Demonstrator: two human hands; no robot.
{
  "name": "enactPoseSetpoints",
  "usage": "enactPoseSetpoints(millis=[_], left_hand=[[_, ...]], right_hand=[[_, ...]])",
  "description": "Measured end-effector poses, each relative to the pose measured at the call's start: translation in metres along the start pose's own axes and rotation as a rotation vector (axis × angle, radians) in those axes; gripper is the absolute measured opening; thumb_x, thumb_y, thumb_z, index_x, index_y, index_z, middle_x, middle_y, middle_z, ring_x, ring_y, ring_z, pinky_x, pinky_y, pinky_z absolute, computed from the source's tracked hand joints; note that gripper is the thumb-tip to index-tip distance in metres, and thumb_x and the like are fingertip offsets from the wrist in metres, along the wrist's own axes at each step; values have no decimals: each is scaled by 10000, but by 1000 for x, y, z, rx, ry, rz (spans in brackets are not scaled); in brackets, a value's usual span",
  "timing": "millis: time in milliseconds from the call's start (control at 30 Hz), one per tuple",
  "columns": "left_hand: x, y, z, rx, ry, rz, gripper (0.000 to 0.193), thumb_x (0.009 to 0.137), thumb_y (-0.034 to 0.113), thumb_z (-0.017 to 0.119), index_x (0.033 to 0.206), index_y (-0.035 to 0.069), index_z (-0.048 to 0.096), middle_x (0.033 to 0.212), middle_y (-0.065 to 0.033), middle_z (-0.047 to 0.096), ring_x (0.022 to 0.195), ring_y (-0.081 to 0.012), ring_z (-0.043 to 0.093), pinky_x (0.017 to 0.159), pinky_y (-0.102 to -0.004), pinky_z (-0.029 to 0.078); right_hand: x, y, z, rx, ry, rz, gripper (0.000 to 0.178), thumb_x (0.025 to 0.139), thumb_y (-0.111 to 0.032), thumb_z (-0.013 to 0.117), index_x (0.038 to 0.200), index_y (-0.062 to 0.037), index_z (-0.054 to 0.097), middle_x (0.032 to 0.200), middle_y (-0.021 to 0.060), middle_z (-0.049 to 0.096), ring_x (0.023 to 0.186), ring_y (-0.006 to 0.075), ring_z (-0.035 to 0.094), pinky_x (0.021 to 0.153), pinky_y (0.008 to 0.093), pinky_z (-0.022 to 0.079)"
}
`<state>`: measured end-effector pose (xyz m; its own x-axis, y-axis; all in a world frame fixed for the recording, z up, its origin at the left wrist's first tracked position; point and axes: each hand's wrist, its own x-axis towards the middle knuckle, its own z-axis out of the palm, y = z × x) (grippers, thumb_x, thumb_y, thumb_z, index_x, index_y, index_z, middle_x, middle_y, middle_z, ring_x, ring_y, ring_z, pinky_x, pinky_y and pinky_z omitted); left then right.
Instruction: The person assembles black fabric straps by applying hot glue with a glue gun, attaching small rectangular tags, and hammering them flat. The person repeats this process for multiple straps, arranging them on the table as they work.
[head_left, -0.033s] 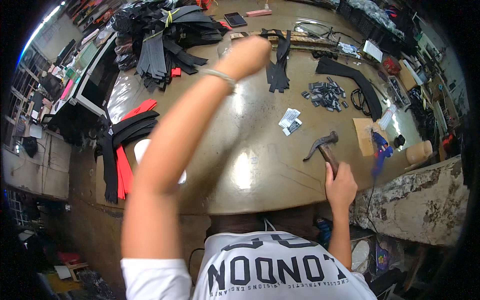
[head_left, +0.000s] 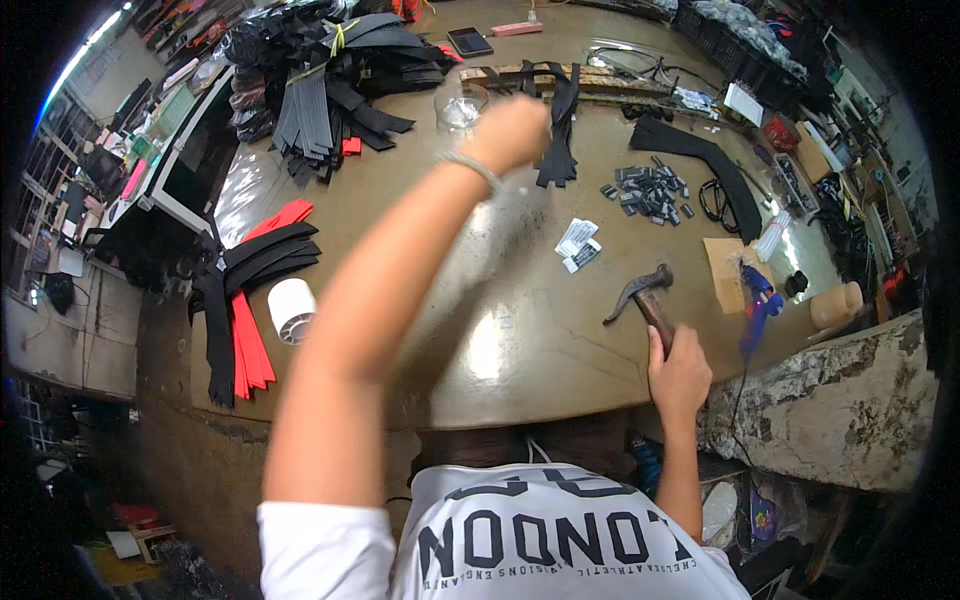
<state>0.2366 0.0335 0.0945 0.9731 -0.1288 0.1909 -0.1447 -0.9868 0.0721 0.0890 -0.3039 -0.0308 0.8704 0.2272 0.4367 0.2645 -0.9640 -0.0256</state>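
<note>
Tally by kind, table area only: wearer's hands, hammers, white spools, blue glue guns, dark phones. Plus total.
Hands: 2 (left hand, right hand)
Hammer: 1
White spool: 1
Blue glue gun: 1
Dark phone: 1
Total: 6

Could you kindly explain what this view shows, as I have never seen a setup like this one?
There is no machine here: these are a person's own bare hands, seen from above by a wide fisheye camera worn on the head, which bends straight edges.

The right hand grips a hammer with a brown wooden handle and dark metal head. The left hand is blurred beside some flat black strips; I cannot tell whether it holds anything.

On the shiny brown table also lie a white cylindrical spool, small white paper-like labels, a pile of small dark grey pieces and long bright red strips.
</note>
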Motion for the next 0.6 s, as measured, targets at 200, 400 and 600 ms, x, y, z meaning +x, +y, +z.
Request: enactPoseSetpoints(millis=[200,400,600], left_hand=[[-21,9,123,-171,121,-126,318,872,279,678,889,-38,698,980,-253,659,909,-407,656,835,-469,542],[-71,13,102,-631,345,-404,212,862,135,628,789,-49,704,740,-175,698,699,-302,702,666,-378,551],[-205,52,70,-1685,110,-601,193,961,190,653,998,1,662,839,-19,657,655,-48,546,522,-188,393]], right_hand=[[1,0,-3,27,-13,17,347,937,-405,629,898,-71,546,855,125,549,735,322,635,596,433,515],[28,-9,-21,31,212,8,369,939,-384,636,1117,-62,624,1166,163,545,1088,377,531,941,485,427],[30,-106,-1,2072,-1101,381,365,1027,-343,553,1181,-18,611,1099,49,611,866,112,566,676,236,465]])
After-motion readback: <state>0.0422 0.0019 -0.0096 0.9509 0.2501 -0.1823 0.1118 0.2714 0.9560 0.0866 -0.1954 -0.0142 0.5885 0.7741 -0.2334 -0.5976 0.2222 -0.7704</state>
